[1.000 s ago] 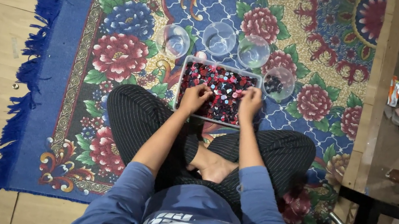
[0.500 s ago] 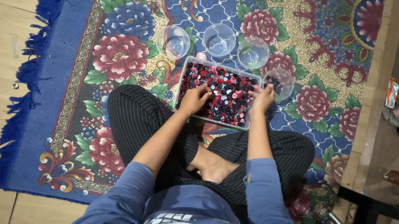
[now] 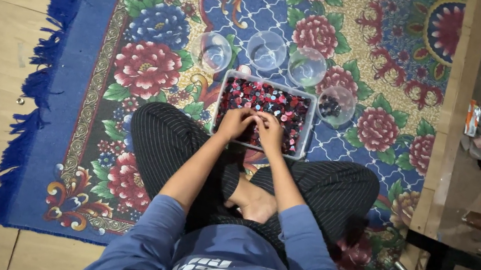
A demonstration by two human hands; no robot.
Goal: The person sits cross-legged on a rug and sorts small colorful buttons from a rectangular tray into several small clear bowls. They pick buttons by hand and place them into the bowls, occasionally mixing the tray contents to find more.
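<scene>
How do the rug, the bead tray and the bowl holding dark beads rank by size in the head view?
1. Floral rug, by far the largest.
2. Clear rectangular tray of red and dark beads.
3. Clear bowl with dark beads, smallest.

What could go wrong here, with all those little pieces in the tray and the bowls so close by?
The tray looks heaped with small red, dark and pale pieces, and both hands, left hand and right hand, dig in its near edge; pieces could spill onto the patterned rug, where they would be hard to spot. The clear bowl holding dark pieces sits right by the tray's corner and could be knocked over. The tray's near edge seems to lie against the legs, so shifting them might tip it.
</scene>
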